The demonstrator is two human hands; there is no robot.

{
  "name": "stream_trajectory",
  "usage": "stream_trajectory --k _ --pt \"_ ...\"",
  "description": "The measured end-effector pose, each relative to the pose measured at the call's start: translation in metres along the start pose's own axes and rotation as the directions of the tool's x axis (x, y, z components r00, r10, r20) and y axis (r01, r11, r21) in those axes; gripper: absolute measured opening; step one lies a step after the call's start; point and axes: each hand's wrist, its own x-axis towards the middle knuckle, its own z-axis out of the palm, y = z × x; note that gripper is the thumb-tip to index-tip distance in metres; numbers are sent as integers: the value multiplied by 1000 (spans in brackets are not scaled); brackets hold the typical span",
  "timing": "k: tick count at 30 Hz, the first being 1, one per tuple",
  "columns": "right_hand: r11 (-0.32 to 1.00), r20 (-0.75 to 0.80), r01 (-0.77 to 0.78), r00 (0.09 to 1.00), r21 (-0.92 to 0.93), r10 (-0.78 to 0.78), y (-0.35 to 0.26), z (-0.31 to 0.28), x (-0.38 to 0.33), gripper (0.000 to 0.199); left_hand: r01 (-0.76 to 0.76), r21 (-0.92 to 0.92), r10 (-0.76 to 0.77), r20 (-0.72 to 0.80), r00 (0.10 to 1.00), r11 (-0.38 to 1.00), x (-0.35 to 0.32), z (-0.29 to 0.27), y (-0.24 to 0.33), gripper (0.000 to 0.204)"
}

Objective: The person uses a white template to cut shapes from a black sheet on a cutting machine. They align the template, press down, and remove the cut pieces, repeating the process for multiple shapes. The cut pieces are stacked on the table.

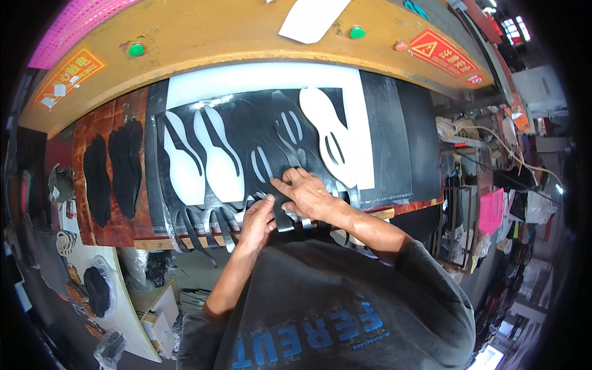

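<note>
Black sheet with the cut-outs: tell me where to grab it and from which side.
Grip the black sheet at its near edge, coming from the person's side. That edge overhangs the bench in loose strips, so fingers can get under it; the rest lies flat. Both hands, left and right, already rest there.

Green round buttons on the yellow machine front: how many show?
2: one green round button at the upper left, another at the upper middle beside the white sheet. Others may lie out of view.
</note>
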Motion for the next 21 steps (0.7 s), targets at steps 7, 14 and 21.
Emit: stream_trajectory --k 7,14,21 --pt "996 144 48 988 81 -59 16 -13 10 70 -84 156 72 83 994 984 9 12 10 26" --pt "922 74 -50 997 385 23 32 -43 40 29 -77 814 243 -80 967 576 -8 19 34 42" --pt "974 458 154 862 166 -215 58 -91 139 20 -524 782 579 611 539 -337 31 30 55 37"
